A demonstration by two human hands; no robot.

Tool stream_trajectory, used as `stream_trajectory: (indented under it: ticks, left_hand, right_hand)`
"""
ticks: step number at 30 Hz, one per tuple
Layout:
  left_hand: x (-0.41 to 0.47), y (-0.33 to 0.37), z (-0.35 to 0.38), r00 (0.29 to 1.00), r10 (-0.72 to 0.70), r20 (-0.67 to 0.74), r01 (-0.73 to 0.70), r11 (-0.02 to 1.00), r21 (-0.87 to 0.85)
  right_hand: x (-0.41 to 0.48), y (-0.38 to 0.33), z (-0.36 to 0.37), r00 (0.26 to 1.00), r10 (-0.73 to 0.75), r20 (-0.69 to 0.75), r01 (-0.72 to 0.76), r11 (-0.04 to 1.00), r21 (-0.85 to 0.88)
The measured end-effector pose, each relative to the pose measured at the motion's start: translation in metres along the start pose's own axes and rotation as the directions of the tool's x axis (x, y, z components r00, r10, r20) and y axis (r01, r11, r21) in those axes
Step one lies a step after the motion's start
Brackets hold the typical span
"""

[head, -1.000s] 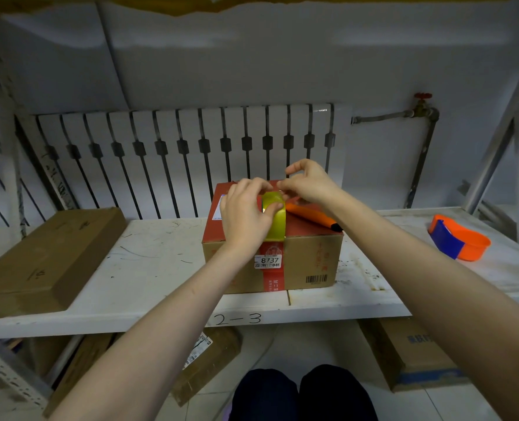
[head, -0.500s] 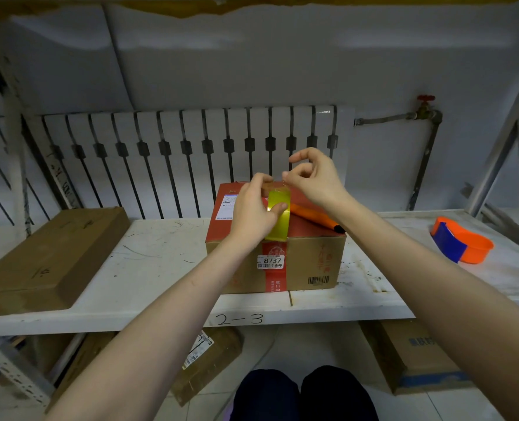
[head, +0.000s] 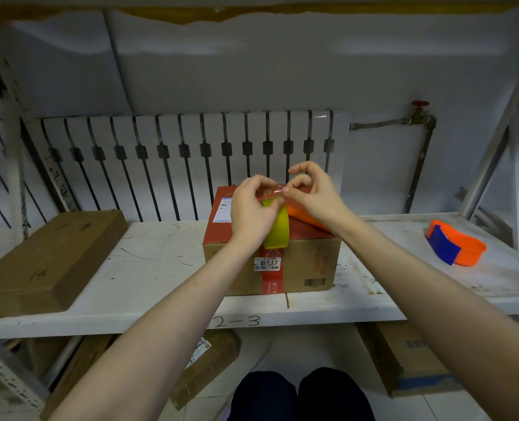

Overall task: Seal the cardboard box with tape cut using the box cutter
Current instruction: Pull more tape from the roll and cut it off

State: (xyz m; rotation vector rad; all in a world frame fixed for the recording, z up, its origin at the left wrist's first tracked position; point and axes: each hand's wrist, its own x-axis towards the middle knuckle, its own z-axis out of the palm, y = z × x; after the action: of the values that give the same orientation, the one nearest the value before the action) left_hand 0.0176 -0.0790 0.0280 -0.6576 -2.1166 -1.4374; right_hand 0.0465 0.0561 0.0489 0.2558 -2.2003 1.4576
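Note:
A cardboard box with a red top and a red strip down its front stands on the white shelf. My left hand grips a yellow-green tape roll upright on the box top. My right hand pinches the clear free end of the tape, stretched a short way between both hands above the roll. An orange box cutter lies on the box top under my right wrist, mostly hidden.
A flat brown carton lies on the shelf at the left. An orange and blue tape dispenser sits at the right. A radiator runs behind. More cartons rest below the shelf.
Both hands have risen slightly above the box top. My right hand has peeled the tape end away from the roll, so a short clear strip now shows between my fingers.

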Motion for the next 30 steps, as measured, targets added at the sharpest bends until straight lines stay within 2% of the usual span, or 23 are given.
stream_trajectory:
  ticks: [8, 15, 20, 25, 27, 30]
  left_hand:
    - [-0.006, -0.006, -0.003, 0.997, 0.074, -0.005, -0.073, 0.996, 0.043]
    - [-0.014, 0.003, -0.014, 0.99, 0.134, 0.03, -0.135, 0.99, 0.027]
    - [-0.02, 0.008, -0.016, 0.992, 0.034, 0.119, -0.022, 0.995, -0.098]
    - [-0.026, 0.011, -0.014, 0.989, -0.009, 0.146, 0.021, 0.996, -0.088]
    - [-0.029, 0.011, -0.013, 0.987, 0.04, 0.158, -0.036, 0.999, -0.027]
    - [-0.032, 0.012, -0.013, 0.968, 0.173, 0.184, -0.202, 0.968, 0.153]
  right_hand:
    - [0.001, -0.001, 0.002, 0.979, 0.19, 0.067, -0.192, 0.981, 0.015]
    - [-0.002, -0.015, -0.009, 0.979, 0.164, 0.119, -0.167, 0.986, 0.021]
    - [-0.003, -0.018, -0.016, 0.975, 0.193, 0.113, -0.198, 0.98, 0.029]
    - [-0.012, -0.015, -0.02, 0.959, 0.265, 0.102, -0.266, 0.964, -0.001]
    - [-0.016, -0.013, -0.022, 0.945, 0.321, 0.067, -0.32, 0.947, -0.027]
    - [-0.023, -0.01, -0.027, 0.913, 0.405, 0.044, -0.405, 0.914, -0.015]
